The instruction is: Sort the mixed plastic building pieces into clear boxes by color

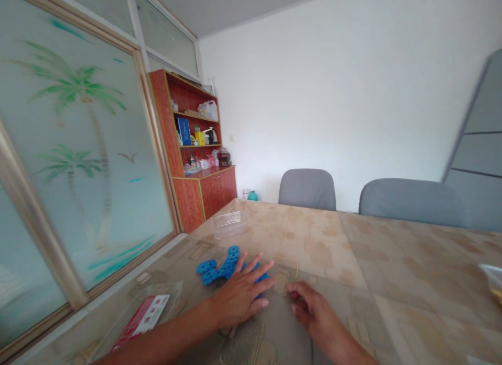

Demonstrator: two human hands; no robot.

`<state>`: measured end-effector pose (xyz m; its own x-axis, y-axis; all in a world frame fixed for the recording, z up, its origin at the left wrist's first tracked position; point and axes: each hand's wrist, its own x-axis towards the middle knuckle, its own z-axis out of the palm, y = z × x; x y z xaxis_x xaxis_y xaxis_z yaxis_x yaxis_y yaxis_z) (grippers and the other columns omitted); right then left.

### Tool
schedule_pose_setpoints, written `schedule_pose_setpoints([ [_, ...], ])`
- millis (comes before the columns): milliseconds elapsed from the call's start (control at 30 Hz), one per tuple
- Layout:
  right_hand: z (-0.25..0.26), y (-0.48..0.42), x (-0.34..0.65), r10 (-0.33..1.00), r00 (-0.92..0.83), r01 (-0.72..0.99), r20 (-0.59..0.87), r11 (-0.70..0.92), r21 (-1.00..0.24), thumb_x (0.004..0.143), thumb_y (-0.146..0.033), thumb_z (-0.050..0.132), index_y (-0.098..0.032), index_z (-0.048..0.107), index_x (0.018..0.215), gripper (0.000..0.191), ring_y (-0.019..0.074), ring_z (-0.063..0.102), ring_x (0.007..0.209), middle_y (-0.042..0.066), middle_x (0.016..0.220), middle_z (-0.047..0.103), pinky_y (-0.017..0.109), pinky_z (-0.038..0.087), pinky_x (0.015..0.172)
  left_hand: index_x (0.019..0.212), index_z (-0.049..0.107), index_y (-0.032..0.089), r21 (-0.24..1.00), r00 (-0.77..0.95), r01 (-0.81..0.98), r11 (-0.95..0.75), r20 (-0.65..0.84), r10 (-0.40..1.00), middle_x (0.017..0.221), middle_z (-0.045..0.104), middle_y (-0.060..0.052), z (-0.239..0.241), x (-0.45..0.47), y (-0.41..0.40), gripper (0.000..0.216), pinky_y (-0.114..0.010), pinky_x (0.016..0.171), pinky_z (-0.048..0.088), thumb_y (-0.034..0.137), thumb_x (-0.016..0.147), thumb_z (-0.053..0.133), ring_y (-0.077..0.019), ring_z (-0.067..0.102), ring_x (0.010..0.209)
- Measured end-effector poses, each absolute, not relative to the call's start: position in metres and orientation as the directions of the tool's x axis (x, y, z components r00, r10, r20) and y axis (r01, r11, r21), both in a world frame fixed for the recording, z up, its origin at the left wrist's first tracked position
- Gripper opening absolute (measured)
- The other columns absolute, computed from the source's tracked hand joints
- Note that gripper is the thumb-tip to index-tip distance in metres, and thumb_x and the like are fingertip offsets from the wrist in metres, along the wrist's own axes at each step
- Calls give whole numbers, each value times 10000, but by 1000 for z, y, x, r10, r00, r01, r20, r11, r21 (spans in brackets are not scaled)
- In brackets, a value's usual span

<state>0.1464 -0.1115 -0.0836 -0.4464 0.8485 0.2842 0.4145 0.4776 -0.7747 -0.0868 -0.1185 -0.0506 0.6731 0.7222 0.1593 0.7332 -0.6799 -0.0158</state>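
A heap of small blue plastic pieces (220, 265) lies on the patterned tabletop (353, 260) near its left side. My left hand (241, 294) lies flat over the near edge of that heap, fingers spread and resting on the pieces. My right hand (311, 307) rests on the table just to the right of it, fingers curled loosely downward, with nothing visible in them. The two hands are a few centimetres apart.
A clear plastic tray (230, 222) sits beyond the blue pieces. A red and white packet in clear wrap (143, 315) lies at the near left. Two grey chairs (308, 188) stand at the far edge. A wooden shelf cabinet (198, 150) stands against the glass partition.
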Motion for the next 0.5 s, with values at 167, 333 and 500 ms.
schedule_pose_setpoints([
  [167,-82,-113,149,852,-440,417,284,474,-775,692,0,456,-128,617,986,359,206,637,828,101,926,663,315,505,743,1272,539,283,-60,574,816,-576,205,792,1341,561,-38,-56,-102,-91,347,-594,1130,106,204,939,482,-276,352,1364],
  [333,-84,-111,150,848,-436,408,302,485,-774,677,19,446,-148,622,952,367,193,633,819,76,906,660,300,496,737,1384,447,263,-135,504,863,-486,264,822,1459,438,-87,-63,-142,-112,428,-561,1133,135,357,966,443,-276,317,1382],
  [500,-85,-108,148,838,-436,403,327,507,-762,656,25,448,-181,624,897,362,175,624,805,41,871,650,281,487,727,1501,187,288,-228,448,892,-389,340,827,1572,179,-97,-86,-165,-149,699,-594,1095,189,531,912,473,-351,175,1423],
])
